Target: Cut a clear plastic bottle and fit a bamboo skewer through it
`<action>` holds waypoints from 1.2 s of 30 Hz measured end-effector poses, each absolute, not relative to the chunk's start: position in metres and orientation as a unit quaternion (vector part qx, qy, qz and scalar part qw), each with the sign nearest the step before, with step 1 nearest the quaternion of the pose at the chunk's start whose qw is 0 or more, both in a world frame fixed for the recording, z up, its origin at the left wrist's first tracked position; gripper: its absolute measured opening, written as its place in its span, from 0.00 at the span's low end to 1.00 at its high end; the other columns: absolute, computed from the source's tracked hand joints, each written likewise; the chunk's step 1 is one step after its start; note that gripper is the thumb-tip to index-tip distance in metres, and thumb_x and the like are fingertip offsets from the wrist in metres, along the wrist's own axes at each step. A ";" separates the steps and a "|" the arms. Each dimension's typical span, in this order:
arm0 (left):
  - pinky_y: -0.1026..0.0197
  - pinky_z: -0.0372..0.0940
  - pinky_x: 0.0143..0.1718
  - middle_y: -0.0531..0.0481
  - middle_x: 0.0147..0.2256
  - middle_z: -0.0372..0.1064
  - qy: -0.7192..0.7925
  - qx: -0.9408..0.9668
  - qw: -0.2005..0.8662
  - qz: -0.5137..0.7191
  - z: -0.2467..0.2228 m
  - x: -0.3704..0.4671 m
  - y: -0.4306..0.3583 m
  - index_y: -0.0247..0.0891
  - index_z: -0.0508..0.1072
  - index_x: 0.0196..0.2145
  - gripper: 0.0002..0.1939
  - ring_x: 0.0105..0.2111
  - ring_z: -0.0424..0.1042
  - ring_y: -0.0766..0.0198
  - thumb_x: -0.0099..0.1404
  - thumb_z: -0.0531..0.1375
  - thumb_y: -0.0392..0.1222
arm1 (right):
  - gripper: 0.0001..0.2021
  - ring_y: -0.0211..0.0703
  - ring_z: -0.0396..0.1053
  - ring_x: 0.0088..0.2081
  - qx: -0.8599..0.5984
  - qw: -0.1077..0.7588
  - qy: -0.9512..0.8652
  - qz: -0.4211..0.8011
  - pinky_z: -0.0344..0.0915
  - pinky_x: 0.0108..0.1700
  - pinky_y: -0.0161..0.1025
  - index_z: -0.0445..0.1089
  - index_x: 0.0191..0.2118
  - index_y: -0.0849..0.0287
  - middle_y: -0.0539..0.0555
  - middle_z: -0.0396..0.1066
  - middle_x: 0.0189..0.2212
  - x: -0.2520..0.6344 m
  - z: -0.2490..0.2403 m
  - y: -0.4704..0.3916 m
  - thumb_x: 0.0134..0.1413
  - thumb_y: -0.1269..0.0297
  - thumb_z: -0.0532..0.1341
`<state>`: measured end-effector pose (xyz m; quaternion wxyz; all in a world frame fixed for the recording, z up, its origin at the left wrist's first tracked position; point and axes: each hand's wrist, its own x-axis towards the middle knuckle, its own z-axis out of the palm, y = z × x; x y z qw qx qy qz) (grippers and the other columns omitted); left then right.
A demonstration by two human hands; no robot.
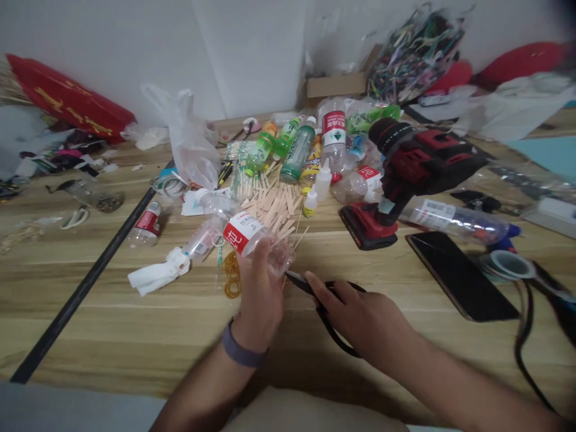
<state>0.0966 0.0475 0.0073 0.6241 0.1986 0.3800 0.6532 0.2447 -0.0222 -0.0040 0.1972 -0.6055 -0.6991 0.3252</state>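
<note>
A clear plastic bottle (252,237) with a red and white label lies tilted in my left hand (261,288), its base toward me. My fingers are wrapped round its lower part, with the thumb on top. In my right hand (355,312) is a pair of black-handled scissors (335,330). Their blade tips meet the bottle near its base; whether they have pierced the plastic I cannot tell. Yellow rubber bands (232,282) lie just left of my left hand. Behind the bottle spreads a heap of flat wooden sticks (272,201).
A red and black cordless drill (409,168) stands at the right, near a black phone (461,273) and a tape roll (508,264). Several bottles, including a green one (299,150), crowd the back. A black bar (99,270) crosses the left side. Small glue bottles (310,203) stand mid-table.
</note>
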 end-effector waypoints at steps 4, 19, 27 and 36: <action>0.63 0.68 0.34 0.53 0.33 0.72 0.353 0.215 0.648 0.639 0.012 0.092 0.048 0.39 0.73 0.37 0.19 0.31 0.73 0.65 0.53 0.73 0.51 | 0.28 0.31 0.49 0.13 -0.466 0.224 -0.528 0.674 0.43 0.15 0.30 0.74 0.53 0.60 0.46 0.61 0.20 0.245 0.005 -0.015 0.62 0.42 0.55; 0.61 0.67 0.36 0.53 0.32 0.72 0.373 0.194 0.633 0.650 0.007 0.096 0.047 0.40 0.72 0.36 0.18 0.31 0.72 0.64 0.54 0.73 0.49 | 0.19 0.35 0.59 0.16 -0.529 0.174 -0.666 0.496 0.49 0.18 0.32 0.77 0.49 0.61 0.51 0.69 0.24 0.249 0.012 -0.011 0.65 0.55 0.54; 0.63 0.72 0.35 0.47 0.32 0.77 0.372 0.123 0.709 0.586 0.027 0.087 0.056 0.37 0.76 0.36 0.14 0.32 0.76 0.62 0.65 0.62 0.51 | 0.33 0.24 0.46 0.09 -0.270 0.305 -0.227 0.884 0.43 0.10 0.24 0.71 0.55 0.61 0.41 0.63 0.17 0.236 0.000 -0.016 0.50 0.42 0.71; 0.62 0.72 0.37 0.48 0.32 0.75 0.342 0.094 0.742 0.570 0.025 0.086 0.065 0.38 0.74 0.39 0.14 0.33 0.76 0.61 0.62 0.64 0.52 | 0.28 0.22 0.44 0.08 -0.202 0.323 -0.145 0.913 0.49 0.09 0.22 0.75 0.55 0.57 0.41 0.65 0.19 0.230 -0.010 -0.021 0.54 0.46 0.71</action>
